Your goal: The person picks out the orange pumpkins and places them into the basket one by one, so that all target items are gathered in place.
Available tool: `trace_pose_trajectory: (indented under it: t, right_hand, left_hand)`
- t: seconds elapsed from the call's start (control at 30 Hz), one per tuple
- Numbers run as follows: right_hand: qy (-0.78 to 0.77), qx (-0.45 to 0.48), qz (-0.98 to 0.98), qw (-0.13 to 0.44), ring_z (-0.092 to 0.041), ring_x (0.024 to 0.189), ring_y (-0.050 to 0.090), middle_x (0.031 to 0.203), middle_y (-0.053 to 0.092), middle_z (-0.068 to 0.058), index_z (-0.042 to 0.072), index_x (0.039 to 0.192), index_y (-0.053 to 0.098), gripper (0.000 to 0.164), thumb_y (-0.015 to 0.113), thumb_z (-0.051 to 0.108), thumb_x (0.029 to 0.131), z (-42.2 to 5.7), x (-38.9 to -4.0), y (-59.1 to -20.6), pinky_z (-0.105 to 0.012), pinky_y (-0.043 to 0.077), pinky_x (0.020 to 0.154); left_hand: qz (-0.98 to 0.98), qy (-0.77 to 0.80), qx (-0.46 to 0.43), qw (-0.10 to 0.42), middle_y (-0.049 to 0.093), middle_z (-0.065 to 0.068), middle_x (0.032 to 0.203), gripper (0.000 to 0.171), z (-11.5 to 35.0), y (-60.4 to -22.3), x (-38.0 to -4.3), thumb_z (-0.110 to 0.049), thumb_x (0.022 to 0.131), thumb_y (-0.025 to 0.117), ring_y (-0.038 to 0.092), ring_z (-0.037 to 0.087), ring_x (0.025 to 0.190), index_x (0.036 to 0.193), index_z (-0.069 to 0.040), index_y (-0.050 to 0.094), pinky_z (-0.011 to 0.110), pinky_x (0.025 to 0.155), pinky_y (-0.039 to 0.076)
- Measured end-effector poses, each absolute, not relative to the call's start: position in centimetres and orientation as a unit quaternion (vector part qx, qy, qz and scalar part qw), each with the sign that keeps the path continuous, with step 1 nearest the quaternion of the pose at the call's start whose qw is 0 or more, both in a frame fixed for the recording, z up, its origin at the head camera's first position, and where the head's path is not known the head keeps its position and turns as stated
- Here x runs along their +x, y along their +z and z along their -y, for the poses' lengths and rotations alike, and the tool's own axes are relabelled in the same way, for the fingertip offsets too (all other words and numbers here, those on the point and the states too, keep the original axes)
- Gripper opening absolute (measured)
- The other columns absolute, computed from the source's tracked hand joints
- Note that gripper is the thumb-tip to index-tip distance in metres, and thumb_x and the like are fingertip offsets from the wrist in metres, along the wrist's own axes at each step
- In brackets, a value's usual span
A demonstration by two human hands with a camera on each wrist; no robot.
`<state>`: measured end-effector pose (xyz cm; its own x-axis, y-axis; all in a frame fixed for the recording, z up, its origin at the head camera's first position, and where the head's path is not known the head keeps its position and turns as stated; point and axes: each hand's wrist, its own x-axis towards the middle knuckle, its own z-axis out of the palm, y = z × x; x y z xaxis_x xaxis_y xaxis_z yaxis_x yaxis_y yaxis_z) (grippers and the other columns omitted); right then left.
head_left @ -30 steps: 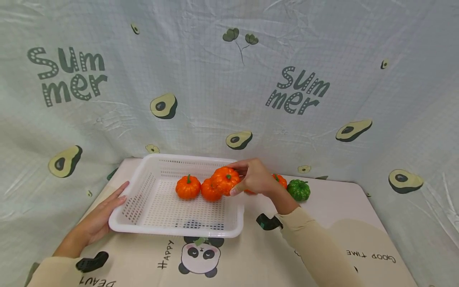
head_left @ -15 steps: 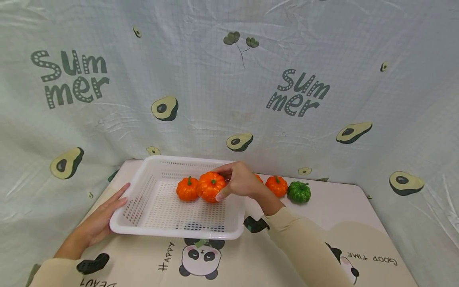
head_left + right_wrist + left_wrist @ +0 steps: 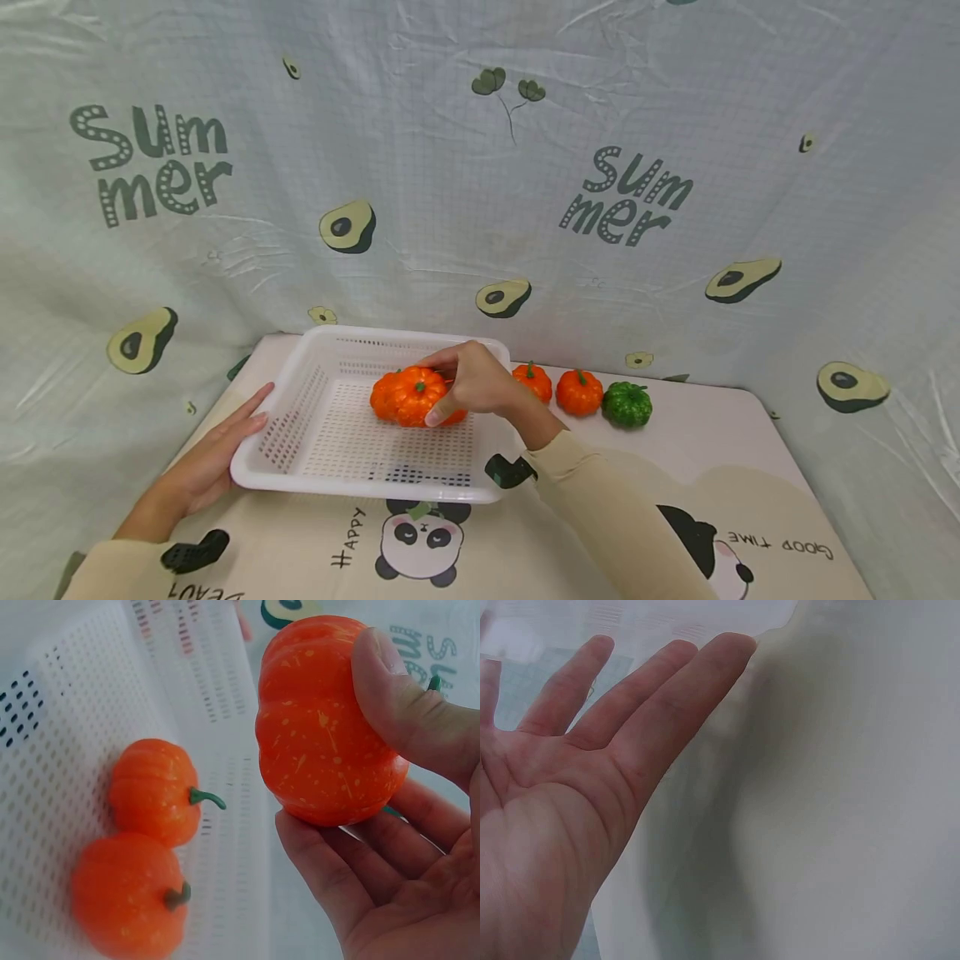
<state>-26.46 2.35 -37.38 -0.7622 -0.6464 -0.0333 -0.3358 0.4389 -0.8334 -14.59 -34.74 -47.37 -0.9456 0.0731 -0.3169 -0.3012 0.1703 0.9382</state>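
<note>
Left hand (image 3: 213, 454), fingers straight and spread, lies beside the outer wall of a white, rectangular, perforated plastic basket (image 3: 367, 492), its fingertips apparently touching it; the placement suggests steadying, though how firmly it presses cannot be told. Right hand (image 3: 480, 379) pinches a glossy, ribbed, yellow-flecked orange pumpkin (image 3: 322, 724) between thumb and curled fingers, above the basket's interior and between the two hands. The thumb lies across one flank and the fingers support the opposite side, a grip that probably suits the rounded, slick-looking body while leaving the short green stem free. Beneath the right hand, inside the basket, rest a small, lobed orange pumpkin with a curved green stem (image 3: 150, 791) and a rounder, smooth-skinned orange pumpkin with a stubby dark stem (image 3: 127, 900), touching each other and apart from the held one. Past the right wrist, outside the basket, stand in a row a squat orange pumpkin with an upright stem (image 3: 532, 382), a bright, ribbed orange pumpkin (image 3: 579, 392) and a mottled dark-green pumpkin (image 3: 627, 404). Their uniform sheen suggests moulded imitations. Under both hands spreads a smooth, pale, panda-printed table cover (image 3: 720, 442); beyond them hangs a creased, grey-white, avocado-printed sheet (image 3: 420, 125).
</note>
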Motion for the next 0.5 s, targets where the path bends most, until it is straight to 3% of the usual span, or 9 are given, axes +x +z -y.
trace_pose_trajectory:
  t: [0.23, 0.5]
  right_hand:
    - [-0.426, -0.316, -0.831, 0.168, -0.021, 0.112, 0.071, 0.125, 0.077, -0.005, 0.01, 0.128, 0.075, 0.065, 0.097, 0.007, 0.067, -1.2, -26.7, -37.6, -0.035, 0.058, 0.102]
    - [-0.433, -0.311, -0.826, 0.184, -0.018, 0.104, 0.072, 0.121, 0.078, -0.005, 0.009, 0.125, 0.077, 0.064, 0.098, 0.005, 0.065, 0.4, -26.6, -38.2, -0.032, 0.059, 0.098]
  left_hand:
    - [-0.759, 0.636, -0.052, 0.133, 0.004, 0.02, 0.175, 0.067, 34.7, -47.1, -14.6, -0.051, 0.111, 0.039, 0.042, 0.039, 0.142, 0.163, -0.052, -0.003, 0.058, 0.102, 0.057]
    - [-0.754, 0.64, -0.061, 0.137, 0.005, 0.02, 0.175, 0.067, 34.8, -47.3, -14.3, -0.05, 0.111, 0.039, 0.044, 0.035, 0.14, 0.163, -0.051, -0.002, 0.058, 0.102, 0.057]
